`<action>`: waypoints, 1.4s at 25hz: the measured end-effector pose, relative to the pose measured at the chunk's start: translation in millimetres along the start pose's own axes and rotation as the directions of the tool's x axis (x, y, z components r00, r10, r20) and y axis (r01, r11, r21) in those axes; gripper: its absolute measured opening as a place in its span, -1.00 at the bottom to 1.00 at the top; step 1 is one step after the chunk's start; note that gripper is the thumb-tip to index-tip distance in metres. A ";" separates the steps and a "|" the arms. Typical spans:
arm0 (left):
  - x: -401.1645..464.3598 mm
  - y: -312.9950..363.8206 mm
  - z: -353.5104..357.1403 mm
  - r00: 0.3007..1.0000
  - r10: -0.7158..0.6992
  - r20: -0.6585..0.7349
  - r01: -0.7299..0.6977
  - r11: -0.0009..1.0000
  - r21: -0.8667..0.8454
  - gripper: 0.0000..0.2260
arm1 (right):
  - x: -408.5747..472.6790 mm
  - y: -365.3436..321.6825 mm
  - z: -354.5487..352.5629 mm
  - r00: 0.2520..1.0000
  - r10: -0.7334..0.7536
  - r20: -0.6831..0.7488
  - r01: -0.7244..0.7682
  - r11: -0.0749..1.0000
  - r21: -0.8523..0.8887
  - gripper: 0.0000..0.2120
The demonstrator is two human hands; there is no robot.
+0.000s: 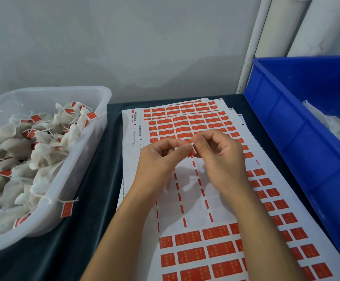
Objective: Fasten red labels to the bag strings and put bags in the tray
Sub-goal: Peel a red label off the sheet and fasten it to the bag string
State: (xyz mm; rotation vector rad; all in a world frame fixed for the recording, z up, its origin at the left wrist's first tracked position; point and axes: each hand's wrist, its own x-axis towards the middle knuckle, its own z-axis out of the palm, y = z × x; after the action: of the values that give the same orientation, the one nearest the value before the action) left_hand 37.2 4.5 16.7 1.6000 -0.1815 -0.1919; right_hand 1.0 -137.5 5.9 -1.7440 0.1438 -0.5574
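**A red label pinched between two hands over the sticker sheets**

The red label (pixel 193 151) sits right in the middle of the table, held up between both hands just above the sheets. A bit of white string (pixel 191 142) pokes out at its top edge, where the fingertips meet. The left hand (pixel 161 159) has its fingers curled in, thumb and forefinger nipping the label and string from the left. The right hand (pixel 221 157) is curled the same way, its thumb and forefinger pressed on the label from the right. The two hands touch at the fingertips. A little white bag (pixel 195 176) seems to hang below them, mostly hidden by the palms, so I cannot make out much of it.

Under the hands lie the label sheets (pixel 195 236), several overlapping white sheets spread on the dark table (pixel 96 179). Rows of red stickers fill the near and far parts; the stretch beneath the hands is peeled bare, with only thin red strips left.

To the left stands the clear plastic tray (pixel 96 126), heaped with finished bags (pixel 43 155), white pouches with strings and red labels. One tagged string (pixel 66 208) hangs over the tray's near wall and dangles outside.

To the right is a blue crate (pixel 286 122), with some white bags (pixel 335 126) showing inside at the picture's edge. Behind it white pipes (pixel 270 27) run up a pale wall.
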 end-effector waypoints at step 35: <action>7.1 -6.8 -2.9 1.000 -0.025 -0.002 0.025 1.000 0.006 -0.85 | 1.0 -0.3 -3.1 0.985 0.038 0.169 -0.070 0.980 0.187 -0.82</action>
State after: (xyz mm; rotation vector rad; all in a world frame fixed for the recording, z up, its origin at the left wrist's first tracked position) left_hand 44.8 5.9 10.0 1.6086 -0.1612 -0.2092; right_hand 0.5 -140.6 6.9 -1.5846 0.0189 -0.3721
